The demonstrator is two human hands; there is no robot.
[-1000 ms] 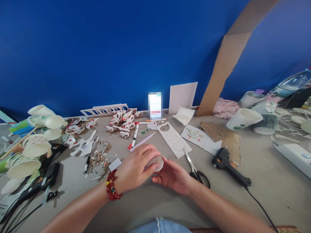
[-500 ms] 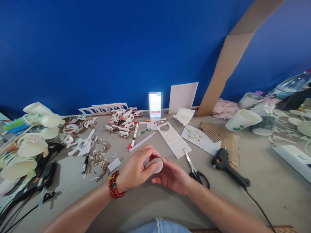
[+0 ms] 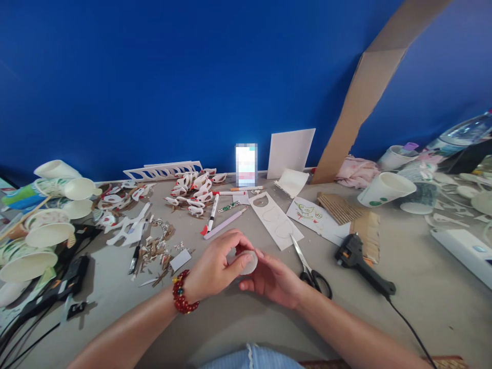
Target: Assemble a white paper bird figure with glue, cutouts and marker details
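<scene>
Pinching a whitish rounded piece with thumb and curled fingers, the left hand holds it at the desk's six-o'clock side. The right hand cups beside it, fingers half bent; its grip cannot be told. From them, scissors lie toward three o'clock, a cut white sheet toward one.

Our left forearm and right forearm slant inward from the near side; our curled left hand faces our loosely cupped right hand.
</scene>
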